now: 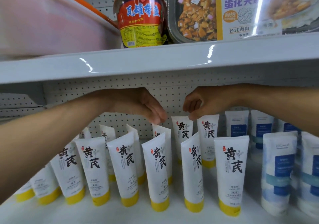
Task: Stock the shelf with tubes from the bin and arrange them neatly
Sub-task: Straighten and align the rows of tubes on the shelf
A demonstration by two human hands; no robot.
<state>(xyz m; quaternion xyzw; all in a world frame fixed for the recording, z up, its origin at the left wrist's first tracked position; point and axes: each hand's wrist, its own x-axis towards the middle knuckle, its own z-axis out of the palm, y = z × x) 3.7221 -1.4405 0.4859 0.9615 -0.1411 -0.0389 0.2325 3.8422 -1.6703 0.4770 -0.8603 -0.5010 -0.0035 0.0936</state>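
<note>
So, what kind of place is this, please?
Most likely a shop aisle: white pegboard-backed shelves, rows of identical yellow-capped tubes facing front, and packaged food such as a red-labelled jar above.

white tubes (232, 173) with yellow caps, black brush-style characters and a small red seal on the front, standing cap-down on the white shelf (120, 213). front row of about seven across, most leaning slightly, labels facing out. second row behind, partly hidden, some turned sideways. two back-row tubes (182, 130) upright at centre right, near the pegboard. leftmost tubes are partly hidden, their labels hard to read. bin not identifiable for sure.
</note>
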